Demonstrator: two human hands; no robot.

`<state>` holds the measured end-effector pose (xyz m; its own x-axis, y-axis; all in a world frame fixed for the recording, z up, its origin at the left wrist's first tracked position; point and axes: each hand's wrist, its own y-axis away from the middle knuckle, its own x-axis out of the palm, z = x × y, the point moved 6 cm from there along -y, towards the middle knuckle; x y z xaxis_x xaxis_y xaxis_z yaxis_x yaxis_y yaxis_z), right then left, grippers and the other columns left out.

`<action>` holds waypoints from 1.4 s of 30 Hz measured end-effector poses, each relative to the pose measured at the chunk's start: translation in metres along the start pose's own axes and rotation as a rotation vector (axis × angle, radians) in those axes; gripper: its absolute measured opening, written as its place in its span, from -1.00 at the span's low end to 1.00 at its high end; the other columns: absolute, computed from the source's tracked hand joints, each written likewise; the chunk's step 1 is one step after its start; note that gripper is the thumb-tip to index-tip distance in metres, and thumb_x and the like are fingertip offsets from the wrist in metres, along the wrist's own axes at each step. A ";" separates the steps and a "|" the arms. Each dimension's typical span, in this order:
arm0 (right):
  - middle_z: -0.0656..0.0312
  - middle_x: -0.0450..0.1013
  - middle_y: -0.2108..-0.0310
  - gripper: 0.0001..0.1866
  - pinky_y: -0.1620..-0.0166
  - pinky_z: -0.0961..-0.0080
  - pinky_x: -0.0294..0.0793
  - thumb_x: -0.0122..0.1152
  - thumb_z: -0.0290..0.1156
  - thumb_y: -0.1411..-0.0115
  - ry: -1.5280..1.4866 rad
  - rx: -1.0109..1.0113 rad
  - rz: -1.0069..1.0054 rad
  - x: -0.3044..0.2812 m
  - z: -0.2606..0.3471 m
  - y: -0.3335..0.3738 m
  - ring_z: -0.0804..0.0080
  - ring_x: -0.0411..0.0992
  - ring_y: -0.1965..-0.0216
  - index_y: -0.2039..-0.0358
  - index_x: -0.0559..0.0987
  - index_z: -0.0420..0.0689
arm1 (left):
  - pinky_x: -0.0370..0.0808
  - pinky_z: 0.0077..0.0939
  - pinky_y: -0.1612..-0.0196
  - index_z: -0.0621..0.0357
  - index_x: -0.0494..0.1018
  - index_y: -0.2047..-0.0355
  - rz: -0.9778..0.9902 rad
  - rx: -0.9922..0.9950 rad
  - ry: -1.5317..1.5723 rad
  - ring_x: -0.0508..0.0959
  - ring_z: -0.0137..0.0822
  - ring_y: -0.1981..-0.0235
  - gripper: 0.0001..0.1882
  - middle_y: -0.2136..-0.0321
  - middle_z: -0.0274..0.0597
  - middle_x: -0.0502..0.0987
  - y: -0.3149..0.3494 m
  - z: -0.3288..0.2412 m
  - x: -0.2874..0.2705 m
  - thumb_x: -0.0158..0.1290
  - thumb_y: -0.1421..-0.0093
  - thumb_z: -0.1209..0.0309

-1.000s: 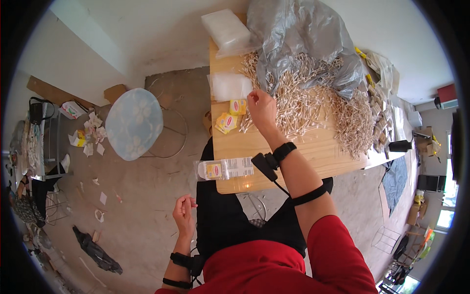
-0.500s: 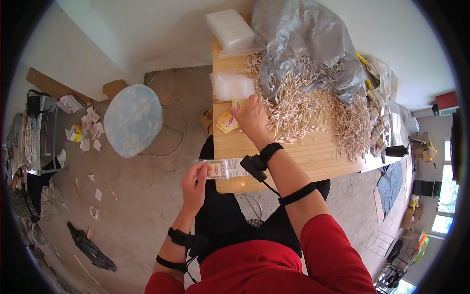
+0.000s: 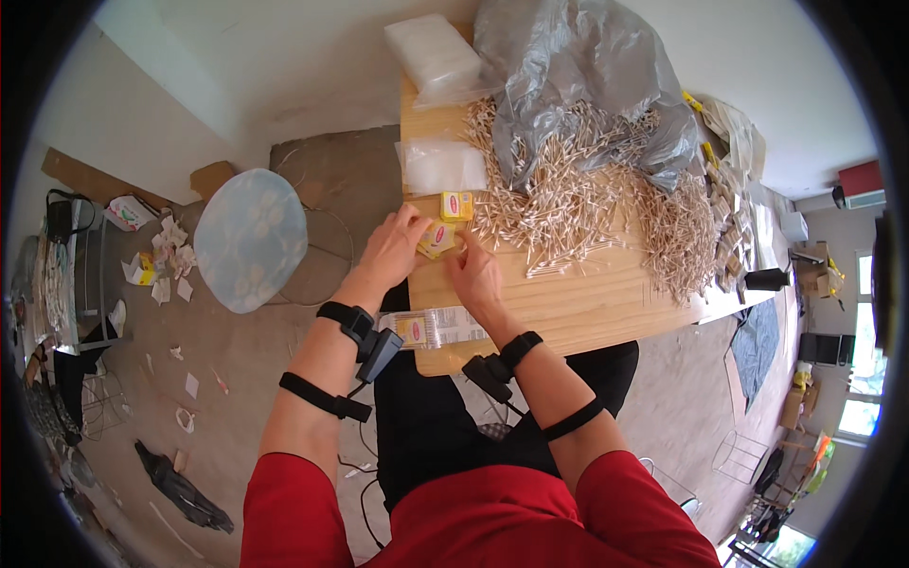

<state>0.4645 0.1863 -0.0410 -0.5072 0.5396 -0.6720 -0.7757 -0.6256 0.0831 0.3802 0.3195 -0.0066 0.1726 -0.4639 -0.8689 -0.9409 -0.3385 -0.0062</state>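
Note:
My left hand (image 3: 393, 248) and my right hand (image 3: 476, 272) meet over a small yellow label card (image 3: 435, 239) on the wooden table (image 3: 587, 303); both sets of fingertips touch it. A second yellow card (image 3: 457, 205) lies just beyond. A filled clear packet of wooden sticks with a yellow label (image 3: 434, 328) lies at the table's near edge, between my wrists. A big heap of loose wooden sticks (image 3: 587, 204) spreads to the right of my hands.
A crumpled grey plastic bag (image 3: 578, 76) covers the far part of the stick heap. Empty clear bags (image 3: 443, 167) and a stack of them (image 3: 431, 52) lie at the far left of the table. A round pale blue stool (image 3: 251, 237) stands on the floor to the left.
My left hand rose from beside my lap to the table. My right hand drew back from the stick heap, and both now meet at the yellow card.

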 end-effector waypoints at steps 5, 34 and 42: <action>-0.05 0.56 0.46 -0.62 0.29 0.08 0.51 0.20 -0.42 -0.11 -0.078 0.002 0.089 0.006 0.007 -0.008 -0.07 0.55 0.37 0.01 0.52 -0.11 | 0.48 -0.19 0.01 0.13 0.35 -0.07 0.058 -0.082 0.113 0.50 0.01 0.04 -0.40 0.05 -0.06 0.37 0.008 0.006 0.004 0.30 -0.01 0.46; 0.09 0.52 0.51 -0.88 0.46 0.49 0.40 0.25 -0.47 -0.23 -0.151 -0.204 -0.065 -0.054 0.004 0.024 0.44 0.45 0.57 0.30 0.61 -0.27 | 0.50 -0.51 0.22 0.23 0.51 0.05 -0.368 -0.391 0.615 0.55 -0.44 0.34 -0.73 0.29 -0.22 0.58 0.114 0.001 -0.014 0.15 -0.26 0.44; 0.01 0.53 0.45 -0.89 0.39 0.39 0.48 0.23 -0.50 -0.21 -0.254 -0.180 0.093 -0.072 -0.037 0.129 0.20 0.53 0.49 0.28 0.61 -0.26 | 0.52 -0.47 0.21 0.22 0.55 0.14 -0.403 -0.484 0.661 0.62 -0.35 0.32 -0.66 0.30 -0.13 0.64 0.040 0.028 -0.005 0.14 -0.27 0.20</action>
<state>0.4146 0.0459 -0.0091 -0.6681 0.5847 -0.4602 -0.6544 -0.7561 -0.0106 0.3330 0.3311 -0.0166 0.7335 -0.5602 -0.3849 -0.5743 -0.8137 0.0898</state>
